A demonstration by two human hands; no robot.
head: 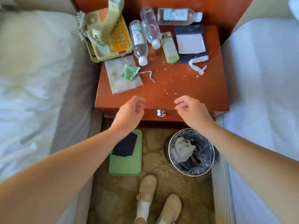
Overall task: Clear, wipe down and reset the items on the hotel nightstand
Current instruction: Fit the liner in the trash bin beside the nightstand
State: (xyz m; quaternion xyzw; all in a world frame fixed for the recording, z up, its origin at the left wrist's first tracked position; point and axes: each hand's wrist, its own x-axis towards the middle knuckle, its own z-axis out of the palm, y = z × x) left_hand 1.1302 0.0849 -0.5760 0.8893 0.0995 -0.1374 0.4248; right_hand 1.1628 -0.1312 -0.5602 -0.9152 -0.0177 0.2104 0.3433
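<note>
My left hand (131, 109) and right hand (189, 109) hover apart, loosely curled and empty, over the table (202, 89) front edge. Bottles (140, 42), remote (169, 47) and scraps (198, 63) lie behind. The bin (207, 143) stands below, presumably for discards.

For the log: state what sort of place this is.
Probably a hotel bedroom: a nightstand sits between a left bed and a right bed, carrying a corded phone and water bottles.
</note>
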